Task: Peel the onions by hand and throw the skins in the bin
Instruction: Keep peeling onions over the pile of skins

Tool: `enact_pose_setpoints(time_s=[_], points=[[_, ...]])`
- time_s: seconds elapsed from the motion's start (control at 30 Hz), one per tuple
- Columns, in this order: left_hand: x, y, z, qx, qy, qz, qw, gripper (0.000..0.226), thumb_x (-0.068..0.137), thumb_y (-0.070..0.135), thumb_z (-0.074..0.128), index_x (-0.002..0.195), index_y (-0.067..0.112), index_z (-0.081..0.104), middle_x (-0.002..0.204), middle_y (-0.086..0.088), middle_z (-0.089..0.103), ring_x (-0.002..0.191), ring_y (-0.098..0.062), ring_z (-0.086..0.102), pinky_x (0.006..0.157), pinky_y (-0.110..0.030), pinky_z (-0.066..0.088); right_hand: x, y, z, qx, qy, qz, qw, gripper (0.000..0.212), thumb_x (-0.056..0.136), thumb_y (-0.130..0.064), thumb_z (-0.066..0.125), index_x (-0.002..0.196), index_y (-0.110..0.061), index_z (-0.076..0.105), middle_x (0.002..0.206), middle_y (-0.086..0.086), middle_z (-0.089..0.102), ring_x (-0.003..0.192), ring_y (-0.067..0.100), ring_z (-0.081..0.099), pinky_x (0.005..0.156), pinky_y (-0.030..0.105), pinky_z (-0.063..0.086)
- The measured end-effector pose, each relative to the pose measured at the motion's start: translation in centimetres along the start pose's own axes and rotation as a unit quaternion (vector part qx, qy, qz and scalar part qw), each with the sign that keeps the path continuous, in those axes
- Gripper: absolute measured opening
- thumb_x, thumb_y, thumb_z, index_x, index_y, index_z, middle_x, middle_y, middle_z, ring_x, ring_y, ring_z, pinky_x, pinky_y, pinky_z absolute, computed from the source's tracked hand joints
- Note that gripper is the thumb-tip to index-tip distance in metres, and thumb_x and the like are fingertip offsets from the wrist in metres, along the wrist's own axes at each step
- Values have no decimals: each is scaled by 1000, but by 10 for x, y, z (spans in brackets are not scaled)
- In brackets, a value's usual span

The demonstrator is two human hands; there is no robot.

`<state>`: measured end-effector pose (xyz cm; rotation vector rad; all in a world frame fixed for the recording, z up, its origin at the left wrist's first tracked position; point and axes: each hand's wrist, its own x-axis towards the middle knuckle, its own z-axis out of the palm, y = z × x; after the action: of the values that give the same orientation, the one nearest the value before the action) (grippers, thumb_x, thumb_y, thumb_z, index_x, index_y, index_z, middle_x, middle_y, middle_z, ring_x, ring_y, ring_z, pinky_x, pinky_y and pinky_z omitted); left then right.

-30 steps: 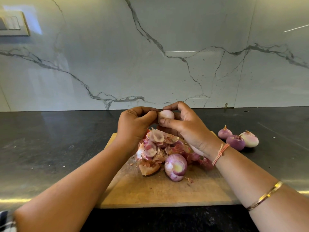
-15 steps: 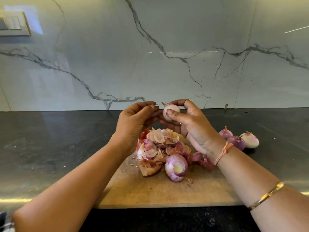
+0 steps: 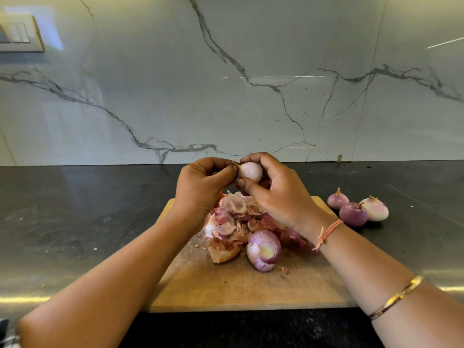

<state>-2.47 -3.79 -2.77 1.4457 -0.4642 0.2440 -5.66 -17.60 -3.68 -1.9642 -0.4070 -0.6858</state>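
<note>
A pale switch plate (image 3: 18,33) is sitting high on the white, grey-veined marble wall (image 3: 251,109) at the far left, above the dark polished stone worktop (image 3: 75,209). A light wooden chopping board (image 3: 226,290) is lying at the middle of the worktop's front edge. The left hand (image 3: 200,187) is hovering over the board's far edge, fingers curled in, thumb and fingertips pinching at the left end of a small pale peeled onion (image 3: 250,171). Below it, a loose heap of pink and papery brown onion skins (image 3: 233,222) is covering the board's far half. A larger purple onion with a cut yellowish end (image 3: 264,250) is resting against the heap's near side. The right hand (image 3: 278,194) is gripping the small onion from the right, thumb beneath and fingers curled over the top, holding it in the air above the heap. An orange thread (image 3: 326,232) is circling that wrist and a gold bangle (image 3: 396,296) the forearm. Just beyond the board's far right corner, three small purple-and-white onions with stubby tops (image 3: 353,214) are huddling together on the worktop.
</note>
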Motion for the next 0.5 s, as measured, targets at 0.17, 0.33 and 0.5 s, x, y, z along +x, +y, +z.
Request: enact_pose_setpoints(time_s=[0.17, 0.33, 0.5], points=[[2, -3, -2, 47, 5, 23, 999, 18, 83, 1, 66, 74, 15, 69, 65, 7, 68, 64, -6, 64, 63, -19, 54, 0, 1, 0, 1, -11, 2, 1000, 25, 86, -16, 69, 109, -17, 59, 101, -1, 66, 93, 16, 66, 84, 41, 56], [2, -2, -2, 59, -4, 32, 998, 16, 83, 2, 66, 75, 15, 69, 68, 4, 69, 70, -10, 64, 71, -25, 55, 2, 1, -1, 63, -30, 46, 996, 22, 84, -30, 63, 101, -23, 52, 93, -2, 61, 85, 18, 65, 79, 44, 57], [0, -1, 0, 77, -24, 46, 996, 15, 84, 1, 65, 76, 14, 69, 72, 0, 69, 71, -13, 64, 69, -25, 55, 5, -2, 0, 140, -36, 118, 982, 24, 77, -36, 49, 90, -16, 49, 83, 1, 53, 73, 12, 53, 61, 25, 42]])
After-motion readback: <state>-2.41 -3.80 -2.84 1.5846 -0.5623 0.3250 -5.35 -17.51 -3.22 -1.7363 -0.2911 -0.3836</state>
